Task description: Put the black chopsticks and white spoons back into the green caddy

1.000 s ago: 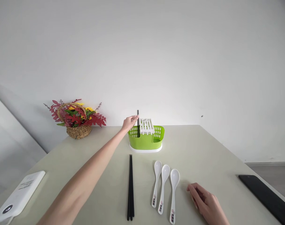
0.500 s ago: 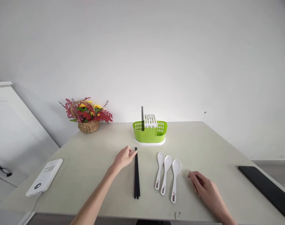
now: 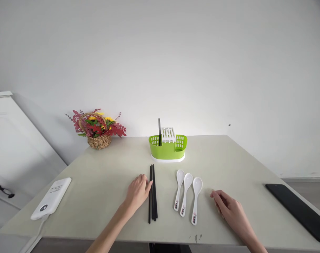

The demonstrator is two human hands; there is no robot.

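Observation:
Several black chopsticks (image 3: 154, 200) lie lengthwise on the table. My left hand (image 3: 139, 189) is at their left side, fingers curled and thumb against the leftmost chopstick (image 3: 149, 207), which lies slightly apart from the others. Three white spoons (image 3: 187, 184) rest side by side to the right, bowls pointing away from me. Beyond them stands a green cutlery basket (image 3: 163, 153) with a white slatted top (image 3: 168, 135); thin black chopsticks (image 3: 160, 130) stand upright in its left compartment. My right hand (image 3: 229, 209) rests on the table right of the spoons, fingers curled in, nothing visible in it.
A wicker basket of artificial flowers (image 3: 99, 141) stands at the back left. On the left lies a white power bank (image 3: 51, 198) with a cable. A black phone-like slab (image 3: 296, 209) lies along the right edge. The wall (image 3: 160, 63) closes off the back.
My left hand has drawn back toward me along the chopsticks. The leftmost chopstick has shifted left, away from the bundle. My right hand has stayed nearly still.

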